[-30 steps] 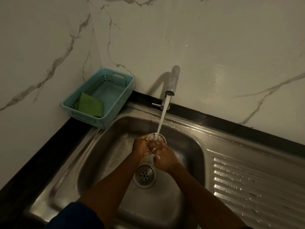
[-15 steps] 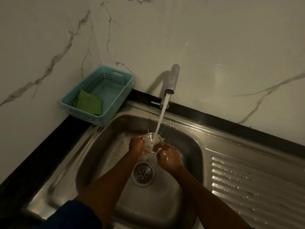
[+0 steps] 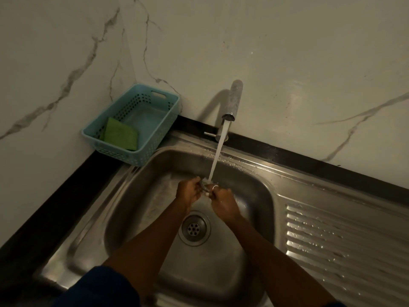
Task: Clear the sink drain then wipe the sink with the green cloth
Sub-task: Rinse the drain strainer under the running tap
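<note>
Head view, sink corner under dim light, itemised:
Sink [image 3: 155, 218]: stainless steel basin set in a dark counter [image 3: 44, 218], ribbed draining board [image 3: 343, 251] to its right
Drain [image 3: 194, 228]: round perforated opening in the basin floor, uncovered, just nearer the camera than the hands
Tap [image 3: 232, 103]: curved spout at the back rim, water stream [image 3: 218, 151] running down onto the hands
Left hand [image 3: 188, 191]: over the middle of the basin, fingers curled closed round a small metal piece [image 3: 204, 187] held between both hands; only a sliver of that piece shows, so what it is cannot be told
Right hand [image 3: 223, 201]: touching the left, fingers closed on the same piece from the other side; pale ring [image 3: 215, 186] on one finger, directly under the stream
Basket [image 3: 141, 159]: light blue perforated plastic, on the counter in the back left corner, against the wall and just beside the sink rim
Green cloth [image 3: 120, 136]: folded, lying in the near left end of the basket, leaning on its wall, well apart from both hands
Wall [image 3: 287, 52]: white marble-look panels with grey veins
Sleeve [image 3: 97, 289]: dark blue, at the lower edge on the left arm
</note>
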